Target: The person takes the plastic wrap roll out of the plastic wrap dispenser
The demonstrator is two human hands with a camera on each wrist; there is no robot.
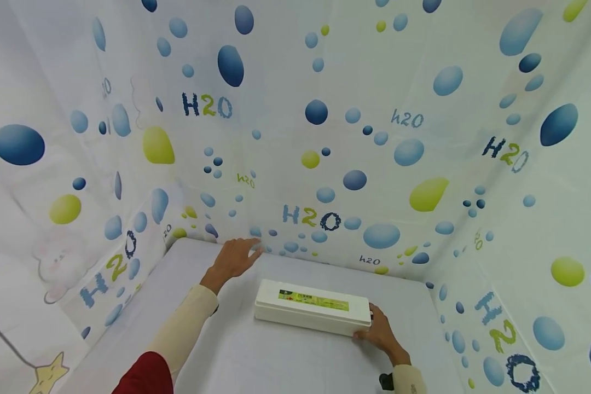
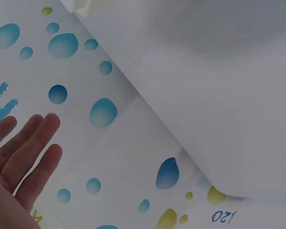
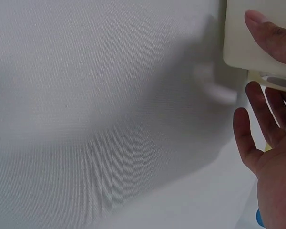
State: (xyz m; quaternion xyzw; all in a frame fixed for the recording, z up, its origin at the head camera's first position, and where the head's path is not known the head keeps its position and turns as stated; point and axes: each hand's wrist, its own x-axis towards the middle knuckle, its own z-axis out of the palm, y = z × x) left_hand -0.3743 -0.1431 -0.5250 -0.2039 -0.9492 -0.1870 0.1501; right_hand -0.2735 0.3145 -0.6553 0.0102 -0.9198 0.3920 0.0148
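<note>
A long white box (image 1: 305,322) with a green and yellow label (image 1: 315,300) on its lid lies slantwise on the table in the head view. At its right end, my right hand (image 1: 380,332) grips it, thumb on the near side. The right wrist view shows the thumb lying against the pale box (image 3: 238,40), with the fingers of the right hand (image 3: 281,157) around its end. My left hand (image 1: 233,258) hovers beyond the box's left end, holding nothing. Its fingers (image 2: 31,148) are spread and fairly straight in the left wrist view.
A white-covered table (image 1: 256,361) bears the box. Pale sheets printed with blue and green drops form a back wall (image 1: 285,137) and side walls, close to the table's edges. A faint cartoon drawing (image 1: 61,262) shows on the left sheet.
</note>
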